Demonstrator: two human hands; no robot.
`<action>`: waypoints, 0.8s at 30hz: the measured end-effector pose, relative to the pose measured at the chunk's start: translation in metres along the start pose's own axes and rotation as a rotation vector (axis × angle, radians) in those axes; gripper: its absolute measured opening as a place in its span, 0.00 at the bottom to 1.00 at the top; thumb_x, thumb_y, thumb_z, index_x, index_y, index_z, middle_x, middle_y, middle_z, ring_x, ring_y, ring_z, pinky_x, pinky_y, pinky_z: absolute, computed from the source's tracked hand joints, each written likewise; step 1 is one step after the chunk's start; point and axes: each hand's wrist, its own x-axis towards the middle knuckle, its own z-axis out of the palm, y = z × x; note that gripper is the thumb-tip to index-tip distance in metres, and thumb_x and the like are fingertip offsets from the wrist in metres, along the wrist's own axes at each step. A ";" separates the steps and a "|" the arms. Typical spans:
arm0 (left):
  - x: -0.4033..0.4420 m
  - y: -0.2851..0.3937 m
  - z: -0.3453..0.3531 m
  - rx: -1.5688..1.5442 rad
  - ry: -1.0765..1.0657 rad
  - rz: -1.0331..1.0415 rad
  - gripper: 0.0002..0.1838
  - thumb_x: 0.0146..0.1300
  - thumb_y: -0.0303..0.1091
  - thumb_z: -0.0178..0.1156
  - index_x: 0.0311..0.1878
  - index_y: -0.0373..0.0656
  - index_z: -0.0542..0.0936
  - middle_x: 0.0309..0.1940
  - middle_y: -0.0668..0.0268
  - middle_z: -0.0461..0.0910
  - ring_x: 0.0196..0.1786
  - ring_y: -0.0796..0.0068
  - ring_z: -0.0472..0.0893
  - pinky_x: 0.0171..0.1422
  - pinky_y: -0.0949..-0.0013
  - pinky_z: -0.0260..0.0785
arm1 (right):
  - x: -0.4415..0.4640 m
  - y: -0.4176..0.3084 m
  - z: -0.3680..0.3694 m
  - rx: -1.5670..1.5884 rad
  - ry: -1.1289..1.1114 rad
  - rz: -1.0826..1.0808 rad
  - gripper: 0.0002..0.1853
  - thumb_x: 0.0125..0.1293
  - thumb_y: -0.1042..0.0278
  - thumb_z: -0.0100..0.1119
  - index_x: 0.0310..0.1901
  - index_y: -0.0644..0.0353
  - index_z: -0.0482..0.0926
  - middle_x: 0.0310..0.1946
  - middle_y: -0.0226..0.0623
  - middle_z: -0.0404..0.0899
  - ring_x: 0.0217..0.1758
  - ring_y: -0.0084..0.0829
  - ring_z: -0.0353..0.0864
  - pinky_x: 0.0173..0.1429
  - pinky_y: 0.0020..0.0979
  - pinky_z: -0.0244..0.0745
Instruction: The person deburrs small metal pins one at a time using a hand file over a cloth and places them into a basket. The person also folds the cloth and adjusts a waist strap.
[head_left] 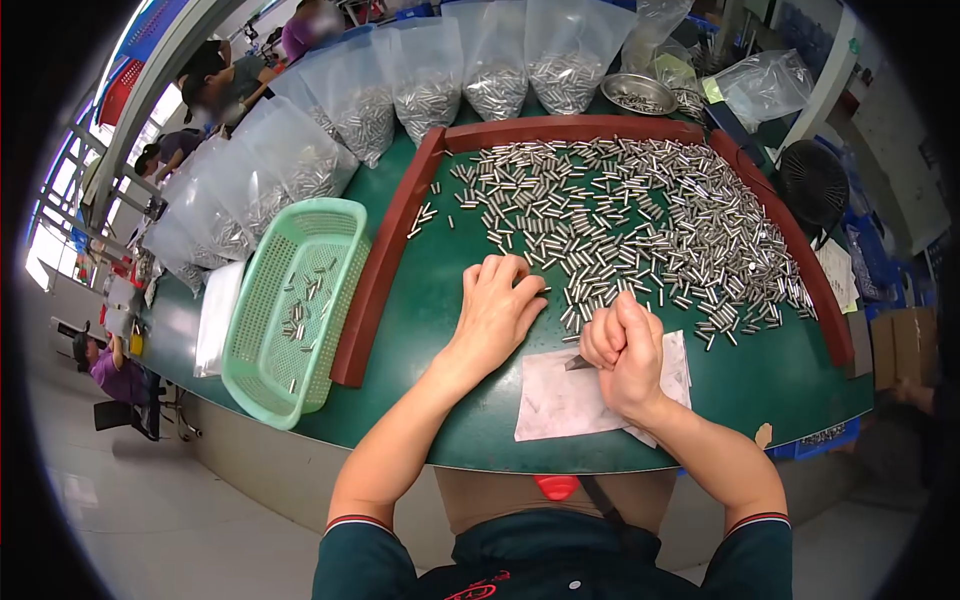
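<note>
Many small metal pins [600, 220] lie spread over the green table [450, 420], inside a dark red wooden frame [385, 270]. At the near left edge of the pins, my left hand [495, 305] rests with its fingers curled and bunched; a pin end shows by its fingertips, though its grip is partly hidden. My right hand [628, 355] is closed over a white cloth [560, 400], around a dark flat piece [577, 363] that sticks out on its left side. What that piece is cannot be made out.
A green plastic basket [295, 310] holding several pins stands left of the frame. Clear bags [425, 90] of pins line the back and left. A metal bowl [640, 94] is at the back right, near a black fan [812, 185]. Other people [125, 370] sit at the left.
</note>
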 end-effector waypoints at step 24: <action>-0.006 -0.013 -0.009 -1.732 -0.154 -0.773 0.13 0.65 0.32 0.52 0.48 0.35 0.73 0.32 0.67 0.76 0.32 0.83 0.73 0.41 0.79 0.68 | 0.002 -0.001 0.001 0.005 0.036 0.019 0.23 0.71 0.61 0.37 0.16 0.56 0.56 0.09 0.28 0.55 0.12 0.17 0.47 0.17 0.22 0.44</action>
